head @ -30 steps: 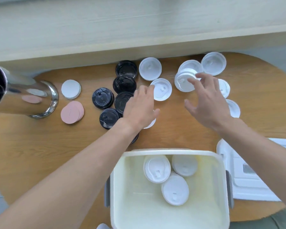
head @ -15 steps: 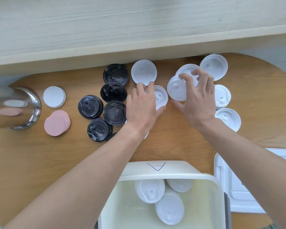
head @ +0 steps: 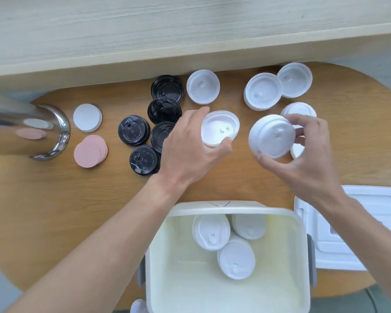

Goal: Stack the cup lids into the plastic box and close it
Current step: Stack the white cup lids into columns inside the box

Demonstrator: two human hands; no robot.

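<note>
My left hand [head: 190,150] grips a white cup lid [head: 219,127] between thumb and fingers, just above the wooden table [head: 77,199]. My right hand [head: 303,157] holds another white lid [head: 272,136], lifted and tilted. More white lids [head: 203,86] lie at the back of the table, and several black lids [head: 133,131] sit left of my left hand. The open plastic box [head: 158,256] stands near me with three white lids [head: 211,231] inside. Its white cover [head: 370,222] lies to the right of it.
A shiny metal cylinder [head: 27,129] lies at the far left. Beside it are a white disc [head: 87,117] and a stack of pink discs [head: 90,151]. A pale wooden ledge [head: 190,41] runs along the table's back edge.
Both hands have closed on lids: the right one has lifted a white lid off the table toward me, and the left has taken hold of the lid in front of it.
</note>
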